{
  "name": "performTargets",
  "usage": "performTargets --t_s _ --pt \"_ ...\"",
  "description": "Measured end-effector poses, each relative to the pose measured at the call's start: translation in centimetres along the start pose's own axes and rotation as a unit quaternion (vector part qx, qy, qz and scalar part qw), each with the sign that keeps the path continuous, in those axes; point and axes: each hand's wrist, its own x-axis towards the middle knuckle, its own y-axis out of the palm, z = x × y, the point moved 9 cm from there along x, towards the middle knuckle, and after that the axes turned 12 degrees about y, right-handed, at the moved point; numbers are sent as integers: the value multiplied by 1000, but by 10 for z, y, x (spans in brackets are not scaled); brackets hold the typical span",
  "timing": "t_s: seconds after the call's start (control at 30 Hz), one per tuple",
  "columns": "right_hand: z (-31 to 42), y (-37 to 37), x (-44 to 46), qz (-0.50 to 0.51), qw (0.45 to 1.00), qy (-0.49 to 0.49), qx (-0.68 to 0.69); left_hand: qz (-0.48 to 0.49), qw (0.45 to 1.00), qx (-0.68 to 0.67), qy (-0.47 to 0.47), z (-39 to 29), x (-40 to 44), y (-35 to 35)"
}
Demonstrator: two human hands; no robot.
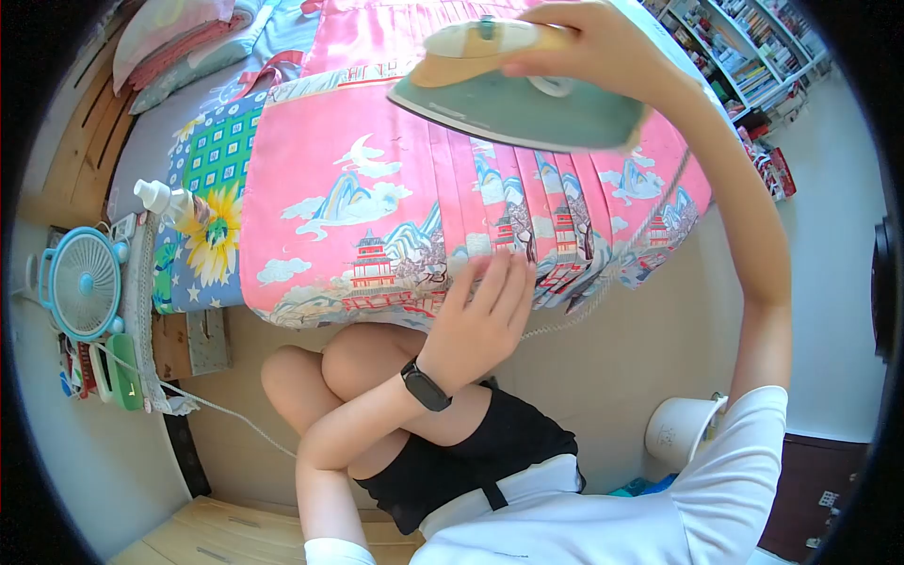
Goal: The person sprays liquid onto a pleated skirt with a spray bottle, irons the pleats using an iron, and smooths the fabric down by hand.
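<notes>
My right hand (589, 42) is wrapped round the handle of a green and cream clothes iron (527, 108). The iron is over the upper part of a pink pleated skirt fabric (320, 141), its tip pointing left; it looks raised, but I cannot tell the exact gap. Pagodas, clouds and mountains are printed on the cloth, and narrow pleats (527, 202) run down its middle. My left hand (478, 315), with a black band on the wrist, lies with outstretched fingers on the lower ends of the pleats, near the bed's front edge.
A pale cord (650, 221) hangs over the cloth's right side and down past the edge. On the left are a white-capped spray bottle (165, 201) and a blue fan (87, 282). A white bucket (676, 431) stands lower right; bookshelves (753, 52) are behind.
</notes>
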Motion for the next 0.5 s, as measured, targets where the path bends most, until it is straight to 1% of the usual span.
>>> performTargets --t_s 0.03,0.07,0.1,0.17,0.2,0.27,0.3,0.37,0.4,0.5 --pt "-6 1 -8 3 1000 0 -6 -14 1000 -18 17 -8 -5 0" --pt "-14 2 -16 -8 1000 -1 30 -29 998 -37 34 -14 -7 -2" --pt "-23 2 -23 -20 998 -1 65 -34 998 -41 30 -15 -8 -5" --pt "-36 6 -33 -8 999 14 46 -28 997 -44 62 -24 -7 -10" --pt "-35 10 -43 6 999 -5 50 -34 997 -46 59 -26 -8 -10" --pt "-29 19 -61 25 995 -51 79 -43 993 -60 89 -34 -11 -9" --pt "-30 21 -64 26 995 -52 77 -45 993 -59 88 -35 -11 -10" --pt "-28 27 -72 38 990 -94 96 -62 992 -59 92 -37 -11 -13" --pt "-33 33 -72 54 987 -97 117 -62 992 -58 91 -38 -11 -13" --pt "-37 42 -73 69 987 -120 81 -74 992 -68 80 -33 -9 -13"
